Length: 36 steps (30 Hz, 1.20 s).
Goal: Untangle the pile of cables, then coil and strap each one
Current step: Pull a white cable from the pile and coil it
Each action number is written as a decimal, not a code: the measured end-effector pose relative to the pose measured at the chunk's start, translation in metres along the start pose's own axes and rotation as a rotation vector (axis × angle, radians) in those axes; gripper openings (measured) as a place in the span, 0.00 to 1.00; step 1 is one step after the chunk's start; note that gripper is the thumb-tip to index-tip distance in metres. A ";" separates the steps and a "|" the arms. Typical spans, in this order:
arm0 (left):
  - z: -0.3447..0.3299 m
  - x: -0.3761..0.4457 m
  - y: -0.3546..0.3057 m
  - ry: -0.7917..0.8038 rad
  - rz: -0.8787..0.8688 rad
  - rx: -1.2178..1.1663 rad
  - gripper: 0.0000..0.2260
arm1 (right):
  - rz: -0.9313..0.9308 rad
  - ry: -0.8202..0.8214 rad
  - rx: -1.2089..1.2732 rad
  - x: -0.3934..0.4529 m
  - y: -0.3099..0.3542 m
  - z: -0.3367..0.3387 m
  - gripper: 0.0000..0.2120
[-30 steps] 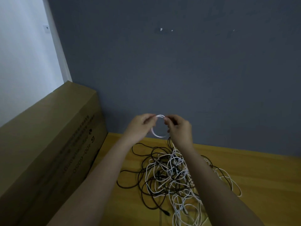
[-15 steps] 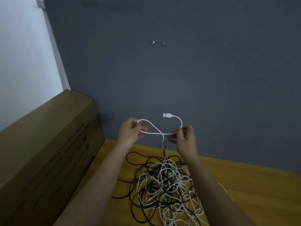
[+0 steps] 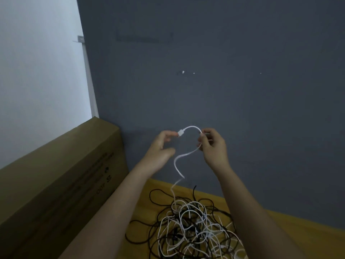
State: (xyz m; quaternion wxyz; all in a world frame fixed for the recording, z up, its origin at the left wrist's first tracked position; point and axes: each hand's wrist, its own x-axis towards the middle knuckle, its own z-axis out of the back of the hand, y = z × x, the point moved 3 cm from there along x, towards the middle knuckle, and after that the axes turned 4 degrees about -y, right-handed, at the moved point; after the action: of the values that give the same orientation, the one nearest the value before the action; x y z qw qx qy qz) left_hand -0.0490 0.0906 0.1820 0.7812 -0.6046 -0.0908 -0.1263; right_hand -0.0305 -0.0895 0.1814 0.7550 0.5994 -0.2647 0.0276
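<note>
Right hand (image 3: 212,146): pinches the white cable (image 3: 179,159) just behind its plug (image 3: 180,132).
Left hand (image 3: 162,146): fingertips at the plug — nearer it; grip unclear.
Cable run: hangs down into the pile (image 3: 188,225) — pull upward.

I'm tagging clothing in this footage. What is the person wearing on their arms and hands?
Nothing that shows. Both forearms are bare up to the bottom edge of the picture, with no sleeve in view. The left hand and right hand have no gloves, and no watch, ring or wristband is visible. The dim light hides finer detail.
</note>
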 end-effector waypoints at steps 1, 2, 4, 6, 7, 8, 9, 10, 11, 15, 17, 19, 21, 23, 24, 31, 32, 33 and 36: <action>0.003 0.003 -0.006 -0.094 -0.033 0.079 0.20 | 0.038 0.020 -0.030 0.002 0.005 0.000 0.05; 0.005 0.007 -0.014 -0.170 -0.074 0.196 0.20 | 0.071 0.046 -0.056 0.003 0.009 -0.002 0.05; 0.006 0.016 -0.028 -0.148 -0.116 0.389 0.21 | 0.124 0.101 -0.072 0.003 0.020 -0.007 0.05; 0.001 0.022 -0.038 0.018 -0.051 0.357 0.18 | 0.185 0.135 -0.055 0.002 0.032 -0.013 0.05; -0.002 0.022 -0.042 0.082 -0.023 0.285 0.15 | 0.211 0.138 -0.047 0.001 0.038 -0.015 0.05; -0.002 0.021 -0.047 0.104 -0.011 0.211 0.15 | 0.229 0.134 -0.040 0.000 0.043 -0.016 0.05; -0.001 0.021 -0.049 0.103 -0.006 0.150 0.15 | 0.238 0.124 -0.036 0.000 0.047 -0.017 0.05; 0.000 0.021 -0.051 0.090 -0.008 0.092 0.16 | 0.233 0.115 -0.025 -0.001 0.049 -0.018 0.04; 0.002 0.021 -0.052 0.073 -0.014 0.018 0.16 | 0.205 0.119 0.005 -0.002 0.050 -0.019 0.03; 0.013 0.023 -0.050 0.044 0.030 -0.288 0.15 | -0.032 0.301 0.195 -0.022 0.036 -0.039 0.08; 0.024 0.026 -0.044 -0.006 0.090 -0.392 0.14 | -0.105 0.369 0.169 -0.042 0.019 -0.053 0.12; 0.038 0.027 -0.035 -0.065 0.158 -0.492 0.13 | -0.163 0.397 0.141 -0.063 0.001 -0.065 0.14; 0.050 0.027 -0.022 -0.066 0.228 -0.565 0.12 | -0.164 0.412 0.073 -0.083 -0.013 -0.077 0.14; 0.056 0.025 -0.006 -0.038 0.275 -0.628 0.11 | -0.076 0.428 -0.145 -0.098 -0.021 -0.089 0.14; 0.058 0.023 0.004 -0.035 0.290 -0.646 0.11 | 0.000 0.447 -0.288 -0.104 -0.024 -0.095 0.14; 0.073 0.005 0.066 0.001 0.201 -0.409 0.19 | 0.299 0.519 -0.666 -0.145 -0.025 -0.126 0.17; 0.076 0.002 0.074 0.015 0.170 -0.356 0.20 | 0.235 0.525 -0.612 -0.148 -0.026 -0.127 0.19; 0.080 0.000 0.080 0.023 0.144 -0.306 0.21 | 0.143 0.544 -0.550 -0.151 -0.028 -0.127 0.21; 0.093 0.001 0.096 0.012 0.134 -0.222 0.22 | -0.044 0.597 -0.460 -0.164 -0.036 -0.125 0.15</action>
State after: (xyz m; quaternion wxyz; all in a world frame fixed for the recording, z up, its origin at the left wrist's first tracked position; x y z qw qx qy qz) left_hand -0.0173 0.2031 0.1178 0.7167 -0.6913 -0.0309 -0.0865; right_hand -0.1126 0.0606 0.0603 0.9142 0.3851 -0.0192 0.1248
